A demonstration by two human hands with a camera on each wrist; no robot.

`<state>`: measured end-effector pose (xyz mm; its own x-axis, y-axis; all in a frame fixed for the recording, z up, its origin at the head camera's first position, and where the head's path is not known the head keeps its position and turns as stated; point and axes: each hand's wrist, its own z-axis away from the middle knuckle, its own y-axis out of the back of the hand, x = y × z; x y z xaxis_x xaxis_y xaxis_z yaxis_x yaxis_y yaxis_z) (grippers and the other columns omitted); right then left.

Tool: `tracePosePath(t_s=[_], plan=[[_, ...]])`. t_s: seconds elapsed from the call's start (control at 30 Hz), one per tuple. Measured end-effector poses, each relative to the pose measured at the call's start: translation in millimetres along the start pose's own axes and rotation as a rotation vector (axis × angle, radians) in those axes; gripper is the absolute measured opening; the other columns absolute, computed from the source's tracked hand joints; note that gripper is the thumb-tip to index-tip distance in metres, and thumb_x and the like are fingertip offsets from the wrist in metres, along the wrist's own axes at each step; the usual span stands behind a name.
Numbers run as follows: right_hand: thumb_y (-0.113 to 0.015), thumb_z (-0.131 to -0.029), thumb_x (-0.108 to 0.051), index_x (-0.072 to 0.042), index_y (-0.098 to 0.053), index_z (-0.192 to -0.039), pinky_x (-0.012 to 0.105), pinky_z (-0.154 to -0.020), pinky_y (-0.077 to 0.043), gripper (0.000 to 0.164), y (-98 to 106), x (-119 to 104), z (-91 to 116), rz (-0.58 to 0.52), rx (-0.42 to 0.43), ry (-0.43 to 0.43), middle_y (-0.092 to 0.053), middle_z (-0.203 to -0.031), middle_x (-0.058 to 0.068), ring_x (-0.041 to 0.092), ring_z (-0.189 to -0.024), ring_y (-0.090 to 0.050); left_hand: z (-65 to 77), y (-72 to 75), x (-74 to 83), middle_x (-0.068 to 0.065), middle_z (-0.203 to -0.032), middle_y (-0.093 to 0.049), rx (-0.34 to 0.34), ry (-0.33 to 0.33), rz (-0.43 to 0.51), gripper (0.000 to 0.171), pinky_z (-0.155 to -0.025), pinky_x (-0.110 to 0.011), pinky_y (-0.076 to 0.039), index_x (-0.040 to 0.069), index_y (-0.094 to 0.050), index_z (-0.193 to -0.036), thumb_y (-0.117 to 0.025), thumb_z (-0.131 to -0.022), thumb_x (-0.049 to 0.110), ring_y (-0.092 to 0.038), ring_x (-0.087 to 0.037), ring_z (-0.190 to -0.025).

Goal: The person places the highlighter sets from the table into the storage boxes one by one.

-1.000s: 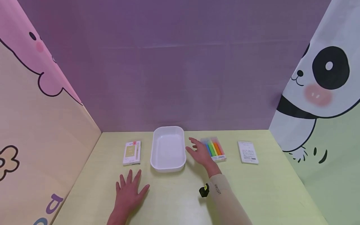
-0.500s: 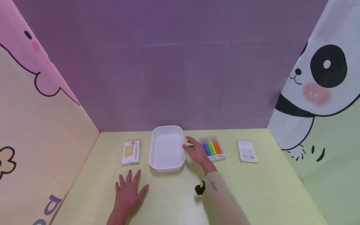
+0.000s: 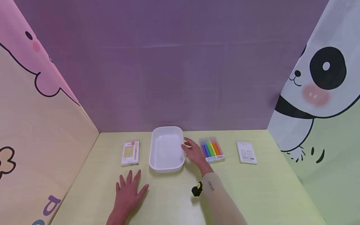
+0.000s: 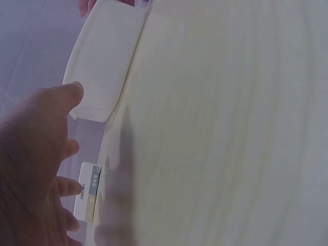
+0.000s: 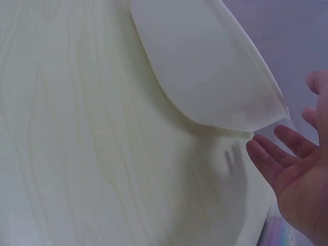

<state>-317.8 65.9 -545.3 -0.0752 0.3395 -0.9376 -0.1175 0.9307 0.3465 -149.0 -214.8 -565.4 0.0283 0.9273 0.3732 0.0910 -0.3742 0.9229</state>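
Observation:
A white plastic tray [image 3: 166,167] stands at the back middle of the table. My right hand [image 3: 194,153] is beside its right rim, fingers loosely bent and holding nothing. In the right wrist view those fingers [image 5: 266,158] come close to the tray's outer wall [image 5: 205,66]. My left hand [image 3: 127,192] is spread out over the table, front left of the tray, palm down with nothing in it. Ahead of its fingertips lies a white and gold box [image 3: 130,153]. A clear case of colored markers [image 3: 212,149] lies just right of my right hand.
Farther right on the table lies a flat white box with printed text [image 3: 247,152]. A purple backdrop [image 3: 180,68] rises along the table's back edge. Printed panels enclose both sides, one with a panda [image 3: 329,72]. A small black device [image 3: 197,189] is at the right sleeve.
My right hand has shifted left, away from the marker case and up to the tray's right rim. The left hand has stayed in place.

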Motion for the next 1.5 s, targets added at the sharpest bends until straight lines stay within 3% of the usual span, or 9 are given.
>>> tracePosePath(t_s=[0.27,0.77,1.17,1.5], plan=[[-0.06,-0.096,-0.023,-0.011,-0.049,-0.142,0.046,-0.091,-0.048,0.048,-13,3,0,-0.044,0.027,0.005,-0.059,-0.126,0.02,0.036,-0.106,-0.061,3.1,-0.2,-2.8,-0.032,-0.151,-0.025,-0.02,0.009,0.022,0.074,-0.099,-0.076,-0.01,0.009,-0.037,-0.149,-0.046,-0.095,0.059,-0.009,-0.064,-0.132],[-0.056,-0.09,-0.005,-0.011,-0.051,-0.141,0.045,-0.088,-0.05,0.052,-17,1,-2,-0.109,0.037,0.001,-0.06,-0.125,0.021,0.036,-0.105,-0.061,1.5,-3.6,-4.0,-0.03,-0.153,-0.022,-0.027,0.026,0.027,0.075,-0.1,-0.075,-0.01,0.011,-0.036,-0.15,-0.042,-0.095,0.062,-0.005,-0.063,-0.133],[-0.052,-0.091,-0.01,-0.017,-0.052,-0.141,0.039,-0.077,-0.054,0.051,-19,9,-6,-0.114,0.025,-0.076,-0.056,-0.129,0.019,0.031,-0.107,-0.059,-1.0,-4.6,-5.7,-0.03,-0.152,-0.023,-0.026,0.015,0.033,0.077,-0.101,-0.074,-0.011,0.009,-0.037,-0.149,-0.045,-0.094,0.062,-0.007,-0.063,-0.133],[-0.052,-0.09,-0.011,-0.017,-0.051,-0.142,0.046,-0.092,-0.047,0.052,-19,10,-7,-0.093,0.033,-0.081,-0.06,-0.124,0.018,0.031,-0.113,-0.056,-2.7,-0.8,-2.0,-0.032,-0.151,-0.024,-0.024,0.009,0.042,0.075,-0.1,-0.075,-0.013,0.007,-0.039,-0.148,-0.048,-0.094,0.059,-0.008,-0.064,-0.132]])
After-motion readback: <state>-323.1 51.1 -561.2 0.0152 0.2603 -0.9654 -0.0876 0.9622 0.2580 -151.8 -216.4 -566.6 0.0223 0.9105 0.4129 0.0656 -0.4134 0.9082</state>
